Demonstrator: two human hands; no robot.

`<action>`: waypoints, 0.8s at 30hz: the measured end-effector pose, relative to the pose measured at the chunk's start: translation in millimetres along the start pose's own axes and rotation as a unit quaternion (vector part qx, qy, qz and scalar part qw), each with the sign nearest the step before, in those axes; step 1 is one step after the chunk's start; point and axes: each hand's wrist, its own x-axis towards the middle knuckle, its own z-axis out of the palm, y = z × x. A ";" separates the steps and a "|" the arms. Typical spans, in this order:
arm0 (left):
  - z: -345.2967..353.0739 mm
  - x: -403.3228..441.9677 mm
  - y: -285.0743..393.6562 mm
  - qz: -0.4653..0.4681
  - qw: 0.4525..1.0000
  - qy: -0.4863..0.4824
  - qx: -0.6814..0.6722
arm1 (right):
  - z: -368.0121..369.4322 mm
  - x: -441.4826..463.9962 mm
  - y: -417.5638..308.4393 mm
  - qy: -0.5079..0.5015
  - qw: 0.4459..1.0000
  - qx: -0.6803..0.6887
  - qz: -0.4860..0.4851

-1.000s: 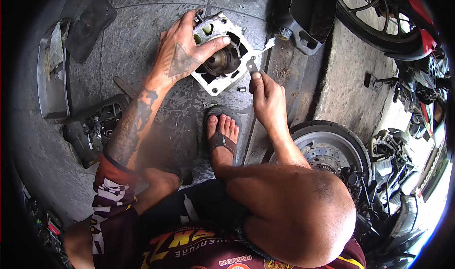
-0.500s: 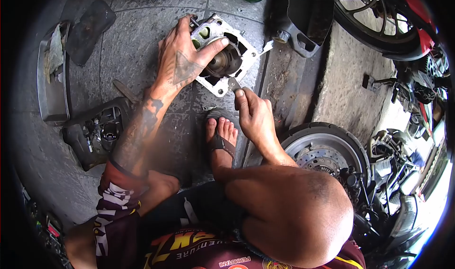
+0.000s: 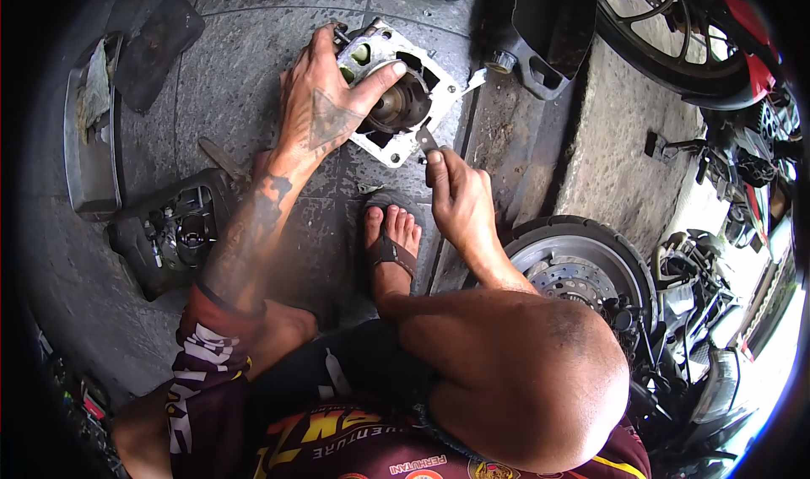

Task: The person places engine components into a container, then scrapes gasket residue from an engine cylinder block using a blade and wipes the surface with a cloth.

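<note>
An engine cylinder block (image 3: 391, 156) of pale metal, with a round bore and several openings in its flat face, is tilted up over the tiled floor. My left hand (image 3: 323, 112) grips its left side, thumb lying across the face by the bore. In my right hand (image 3: 461, 199), closed fingers pinch a small flat metal scraper blade (image 3: 427, 139). The blade's tip meets the block's lower right edge, near the bore. Most of the scraper's rear end is hidden by the fingers.
A knife-like blade (image 3: 221, 158) lies left of my forearm, beside a black tray of metal parts (image 3: 181, 234). A metal pan (image 3: 91, 179) stands farther left. At right are a cut-open black jerrycan (image 3: 540, 65), a loose wheel (image 3: 540, 264) and a motorcycle wheel (image 3: 666, 44).
My right hand and the scraper have shifted slightly right along the block's edge. The left hand keeps its grip, and the block has turned very slightly.
</note>
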 end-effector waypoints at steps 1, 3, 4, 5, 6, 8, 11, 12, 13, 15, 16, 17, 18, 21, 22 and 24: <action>-2.0 0.6 1.3 -0.017 0.999 -0.021 -0.017 | 0.3 0.6 2.5 -0.004 1.000 -0.026 -0.011; -1.9 3.8 2.2 -0.016 0.999 -0.028 -0.026 | -5.9 4.6 2.6 -0.010 1.000 -0.008 -0.011; -0.8 5.0 0.2 -0.012 0.999 -0.018 -0.027 | -11.2 12.8 -0.1 0.006 1.000 -0.007 0.002; 0.9 2.5 -1.9 -0.011 0.999 -0.010 -0.029 | -13.8 19.7 -0.6 0.019 1.000 -0.006 0.018; 2.2 -1.9 -3.5 -0.015 0.999 -0.014 -0.028 | -11.0 21.0 2.9 0.020 1.000 -0.006 0.006; 2.6 0.6 -5.6 0.001 1.000 -0.001 0.002 | -5.8 12.0 0.3 0.000 1.000 0.006 0.001; 1.3 4.6 -2.5 0.004 1.000 -0.001 0.005 | 0.2 -4.5 2.1 -0.033 0.999 -0.028 -0.031; 0.9 5.5 -2.4 0.007 1.000 0.001 0.009 | -2.4 0.5 0.5 -0.035 0.999 -0.012 -0.020; 1.1 3.3 -3.4 0.006 1.000 -0.002 0.012 | -6.2 4.3 -1.0 -0.039 0.999 0.005 -0.004; 1.7 1.6 -2.6 -0.011 1.000 -0.003 0.006 | -10.6 13.4 0.4 0.003 0.999 0.021 0.044; 1.9 0.4 -1.0 -0.024 1.000 -0.005 -0.003 | -8.3 9.9 0.9 0.009 0.999 0.021 0.038; 1.4 0.8 -1.4 -0.023 1.000 -0.005 -0.003 | -5.5 9.6 1.0 0.016 0.999 0.020 0.026; 0.2 1.8 -1.6 -0.017 1.000 -0.005 -0.004 | 0.3 4.5 0.0 0.007 1.000 0.011 0.005; -0.9 3.3 3.3 -0.008 1.000 -0.006 -0.019 | 2.6 -0.7 1.3 -0.003 0.999 -0.025 -0.037; 0.3 4.1 3.2 -0.008 1.000 -0.003 -0.011 | -5.6 7.3 -3.3 0.008 1.000 -0.010 0.010; 2.8 0.0 -0.1 0.002 1.000 0.024 0.011 | -11.6 20.9 -0.8 0.028 1.000 -0.010 0.008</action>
